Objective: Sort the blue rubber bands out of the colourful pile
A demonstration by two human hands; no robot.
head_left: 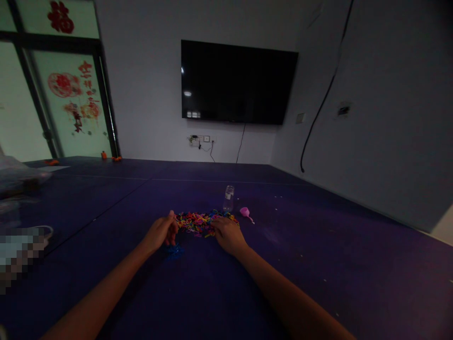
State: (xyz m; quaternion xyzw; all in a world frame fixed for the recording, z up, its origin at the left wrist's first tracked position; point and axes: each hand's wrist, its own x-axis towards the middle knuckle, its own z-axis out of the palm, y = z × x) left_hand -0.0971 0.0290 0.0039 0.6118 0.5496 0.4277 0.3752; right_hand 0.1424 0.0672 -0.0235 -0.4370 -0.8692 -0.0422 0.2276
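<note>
Pile of bands [194,224]: mixed red, yellow, orange, pink, green, blue, purple, no order to the colours. Small heap [174,251]: all blue. Bottle [228,201]: clear, see-through, whitish label patch. Cup-shaped piece [245,212]: plain pink, tail paler toward the tip. Surface [300,274]: dark purple-blue, thin pale seam lines, scattered white specks. Screen [237,80]: black, few white reflections. Wall [141,94]: plain bluish grey. Door glass [42,108]: pale green, red and orange lettering and round motif; frame [60,43] black. Small items by door [104,155]: orange. Hanging cord [320,106]: black
</note>
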